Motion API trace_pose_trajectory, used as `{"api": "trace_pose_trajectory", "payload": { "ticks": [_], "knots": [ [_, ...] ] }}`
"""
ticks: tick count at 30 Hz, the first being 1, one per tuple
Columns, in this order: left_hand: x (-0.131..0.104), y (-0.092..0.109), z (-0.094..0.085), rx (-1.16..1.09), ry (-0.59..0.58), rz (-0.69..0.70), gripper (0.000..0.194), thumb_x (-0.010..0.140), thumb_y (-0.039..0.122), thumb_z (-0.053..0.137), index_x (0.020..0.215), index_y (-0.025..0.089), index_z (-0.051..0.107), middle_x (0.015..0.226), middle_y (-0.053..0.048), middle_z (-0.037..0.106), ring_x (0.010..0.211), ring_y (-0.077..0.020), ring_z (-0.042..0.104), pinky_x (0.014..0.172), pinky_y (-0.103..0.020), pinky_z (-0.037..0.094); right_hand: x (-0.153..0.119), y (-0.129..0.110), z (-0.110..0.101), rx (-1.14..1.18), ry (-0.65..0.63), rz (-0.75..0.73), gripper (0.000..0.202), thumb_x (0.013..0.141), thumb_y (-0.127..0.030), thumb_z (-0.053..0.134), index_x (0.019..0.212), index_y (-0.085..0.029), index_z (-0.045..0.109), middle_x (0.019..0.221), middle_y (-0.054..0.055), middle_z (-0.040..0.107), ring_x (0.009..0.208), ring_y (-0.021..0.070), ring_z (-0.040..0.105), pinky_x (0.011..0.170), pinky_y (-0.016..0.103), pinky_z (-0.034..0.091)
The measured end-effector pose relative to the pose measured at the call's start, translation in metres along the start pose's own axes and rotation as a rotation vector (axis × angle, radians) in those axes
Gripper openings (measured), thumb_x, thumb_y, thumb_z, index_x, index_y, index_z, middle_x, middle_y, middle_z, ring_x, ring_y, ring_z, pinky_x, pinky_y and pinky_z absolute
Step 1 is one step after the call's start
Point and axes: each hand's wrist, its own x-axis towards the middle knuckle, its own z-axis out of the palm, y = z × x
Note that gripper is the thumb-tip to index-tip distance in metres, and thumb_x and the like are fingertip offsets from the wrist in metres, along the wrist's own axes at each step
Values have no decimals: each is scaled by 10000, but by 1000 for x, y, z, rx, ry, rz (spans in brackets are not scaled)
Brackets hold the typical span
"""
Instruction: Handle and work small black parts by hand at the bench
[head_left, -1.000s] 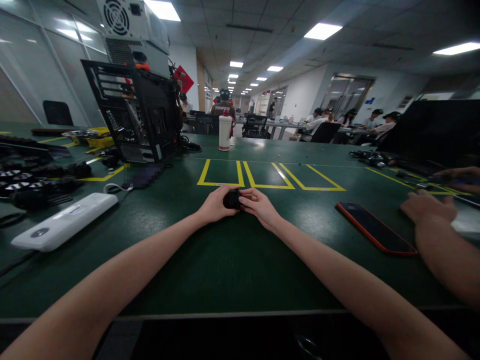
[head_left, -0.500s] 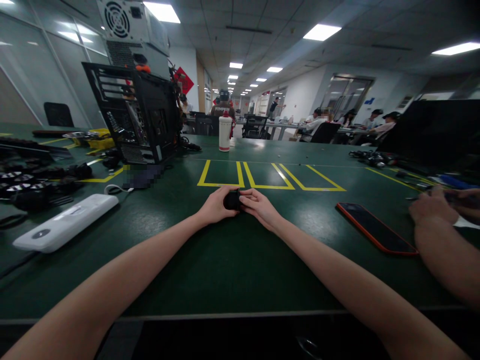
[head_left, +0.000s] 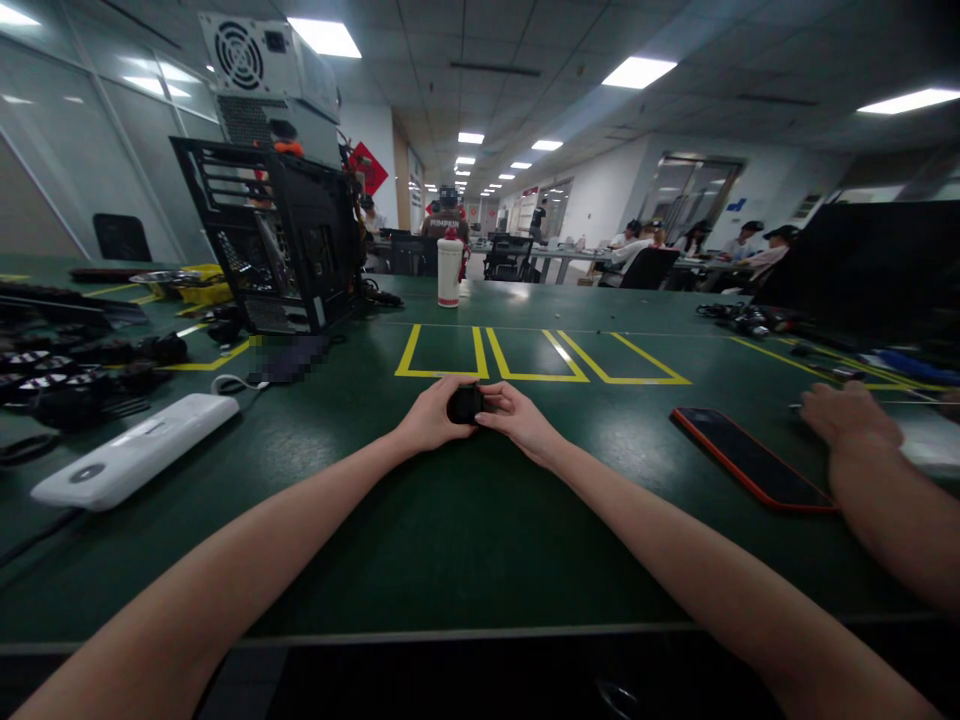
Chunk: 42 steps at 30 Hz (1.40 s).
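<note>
A small, round black object [head_left: 464, 405] is held between my two hands at the middle of the green table [head_left: 465, 540]; its kind I cannot make out. My left hand [head_left: 433, 415] curls around its left side, thumb below and fingers above. On the right side, the fingertips of my right hand [head_left: 519, 420] pinch its edge. Both hands are just in front of the yellow tape outlines [head_left: 491, 377] marked on the tabletop.
At left lie a white power bank-like device [head_left: 139, 450] and black parts, before an open computer case [head_left: 292, 240]. A white bottle [head_left: 449, 272] stands behind the tape. An orange-edged phone [head_left: 750, 458] lies right, beside another person's hand [head_left: 851, 415]. A dark monitor [head_left: 862, 270] is beyond.
My right fingers have shifted slightly on the black object's edge; both hands stay in place. The other person's hand at the right has moved a little to the left.
</note>
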Motion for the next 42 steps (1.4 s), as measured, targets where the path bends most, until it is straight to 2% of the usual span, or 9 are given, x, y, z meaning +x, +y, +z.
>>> {"api": "trace_pose_trajectory", "payload": {
  "ticks": [5, 8, 13, 20, 24, 27, 33, 37, 42],
  "knots": [
    [0, 1, -1, 11, -13, -9, 597, 588, 201, 669, 1132, 202, 425, 1112, -51, 528, 1045, -213, 500, 909, -366, 399, -1, -2, 3, 15, 54, 22, 248, 654, -293, 649, 872, -221, 556, 903, 4, 570, 872, 140, 550, 803, 343, 447],
    [1, 2, -1, 4, -10, -8, 590, 587, 195, 666, 1126, 205, 428, 1109, -47, 530, 1040, -210, 504, 908, -364, 399, 0, -2, 4, 5, 84, 25, 286, 635, -283, 663, 895, -223, 557, 921, 8, 565, 894, 152, 545, 792, 344, 457],
    [0, 3, -2, -7, -13, -20, 583, 592, 195, 660, 1125, 206, 425, 1109, -46, 528, 1048, -213, 500, 903, -370, 402, 2, -1, 2, 22, 60, 76, 335, 647, -258, 659, 965, -210, 568, 1004, 37, 565, 927, 160, 545, 839, 357, 437],
    [0, 3, -2, -6, -12, -17, 570, 598, 191, 660, 1119, 201, 428, 1103, -56, 527, 1034, -214, 510, 897, -369, 408, -2, -2, 0, -62, 11, -52, 352, 590, -201, 696, 911, -205, 554, 972, 15, 570, 910, 144, 551, 873, 339, 411],
    [0, 2, -1, 2, -13, -27, 604, 577, 188, 674, 1127, 199, 426, 1110, -55, 528, 1045, -221, 503, 903, -375, 403, -2, -2, 2, -97, 43, -58, 249, 661, -295, 637, 880, -214, 552, 925, 1, 558, 841, 132, 553, 809, 331, 437],
    [0, 2, -1, -5, -13, -21, 597, 582, 187, 669, 1128, 195, 428, 1111, -56, 527, 1049, -220, 501, 893, -370, 411, -2, -2, 4, -90, 69, -59, 220, 674, -303, 622, 859, -211, 547, 908, -2, 553, 828, 130, 550, 771, 320, 448],
    [0, 3, -1, -18, -13, -23, 584, 587, 188, 666, 1121, 199, 429, 1103, -58, 528, 1036, -222, 507, 876, -372, 421, 0, 1, 2, -96, 67, -36, 316, 675, -275, 623, 980, -228, 555, 953, 19, 563, 865, 140, 547, 801, 332, 438],
    [0, 4, -2, -11, -11, -16, 588, 585, 190, 670, 1119, 201, 426, 1102, -56, 525, 1038, -218, 505, 891, -374, 411, 0, 1, 1, -89, 37, -60, 276, 677, -264, 621, 945, -210, 575, 944, 13, 572, 863, 132, 548, 833, 324, 425],
    [0, 4, -2, -9, -14, -23, 593, 579, 186, 673, 1118, 206, 425, 1111, -54, 523, 1036, -221, 508, 880, -379, 419, 0, 0, 3, -117, 62, -106, 246, 671, -276, 626, 902, -203, 580, 935, 6, 582, 897, 133, 540, 864, 313, 408]
  ]
}}
